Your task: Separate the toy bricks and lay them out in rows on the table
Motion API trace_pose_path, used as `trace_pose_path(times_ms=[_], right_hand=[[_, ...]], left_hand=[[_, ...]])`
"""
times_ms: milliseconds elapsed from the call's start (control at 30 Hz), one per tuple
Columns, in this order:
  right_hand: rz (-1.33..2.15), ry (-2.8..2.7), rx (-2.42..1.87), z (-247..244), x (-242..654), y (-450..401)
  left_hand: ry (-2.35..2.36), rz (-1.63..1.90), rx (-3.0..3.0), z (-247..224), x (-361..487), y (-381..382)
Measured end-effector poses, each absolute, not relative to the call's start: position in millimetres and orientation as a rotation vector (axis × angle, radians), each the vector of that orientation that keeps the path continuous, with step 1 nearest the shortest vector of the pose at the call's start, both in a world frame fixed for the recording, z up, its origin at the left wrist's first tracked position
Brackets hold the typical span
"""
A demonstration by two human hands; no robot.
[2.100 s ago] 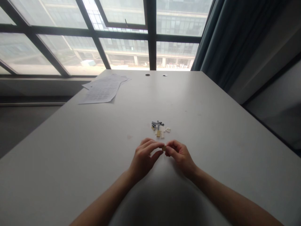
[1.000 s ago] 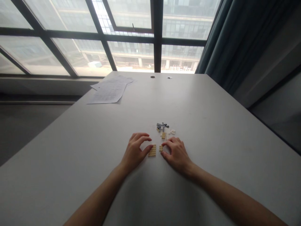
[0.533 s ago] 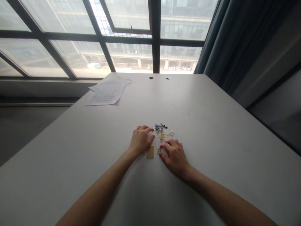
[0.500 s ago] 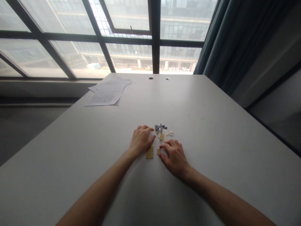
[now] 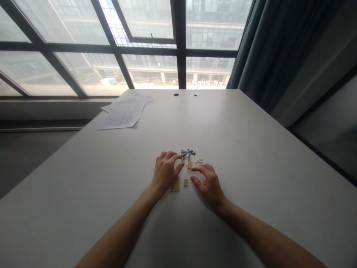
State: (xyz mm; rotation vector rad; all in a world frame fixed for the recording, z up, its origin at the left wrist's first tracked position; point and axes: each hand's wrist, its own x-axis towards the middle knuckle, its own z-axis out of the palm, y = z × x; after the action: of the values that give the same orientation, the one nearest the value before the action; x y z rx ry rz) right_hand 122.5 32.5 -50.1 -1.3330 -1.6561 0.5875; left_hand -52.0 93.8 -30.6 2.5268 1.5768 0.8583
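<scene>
My left hand (image 5: 166,168) is open at the left of a small pile of building bricks, thumb and fingers apart. Its fingertips are close to the dark grey pieces (image 5: 188,153) at the back of the pile. A larger tan plate (image 5: 175,185) lies near its wrist, partly covered by the hand. My right hand (image 5: 208,184) is open at the right, with its forefinger at a tan brick (image 5: 190,164) among white pieces (image 5: 200,160); whether it touches is hard to tell. A small tan brick (image 5: 185,182) lies alone to the left of the right thumb.
The bricks lie on a long white table (image 5: 251,156). Printed sheets of paper (image 5: 122,112) rest at its far left edge. Two round holes, one of them the dark hole (image 5: 176,94), are near the back edge by the window. A blue curtain (image 5: 251,56) hangs at the right.
My right hand has let go of the small tan brick, which stays on the table, and its fingers have spread toward the pile. The view has shifted slightly.
</scene>
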Motion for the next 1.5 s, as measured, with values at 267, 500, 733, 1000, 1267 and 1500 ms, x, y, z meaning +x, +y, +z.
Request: trace_pose_path(times_ms=[267, 500, 733, 1000, 1267, 1500], right_hand=[[1.074, -1.483, -0.959, -35.3, 121.9, 32.7], [1.207, -1.303, -1.097, -40.0, 120.4, 32.4], [1.011, -1.386, -1.142, -41.1, 122.1, 32.4], [0.817, -1.480, -1.058, -38.1, 123.6, 28.7], [0.733, -1.500, -1.095, -30.6, 125.7, 29.6], [0.470, -1.625, -1.077, -34.9, 128.4, 27.5]], left_hand=[[1.180, 1.341, 2.522, -18.4, -41.5, 47.6], [1.125, 1.378, 2.541, -21.7, -41.3, 46.7], [1.137, 1.349, 2.536, -25.3, -43.4, 47.8], [1.154, 1.370, 2.509, -25.6, -46.0, 49.0], [1.096, 1.244, 2.325, -26.1, -45.7, 48.4], [1.119, 1.156, 2.096, -19.7, -43.6, 48.8]])
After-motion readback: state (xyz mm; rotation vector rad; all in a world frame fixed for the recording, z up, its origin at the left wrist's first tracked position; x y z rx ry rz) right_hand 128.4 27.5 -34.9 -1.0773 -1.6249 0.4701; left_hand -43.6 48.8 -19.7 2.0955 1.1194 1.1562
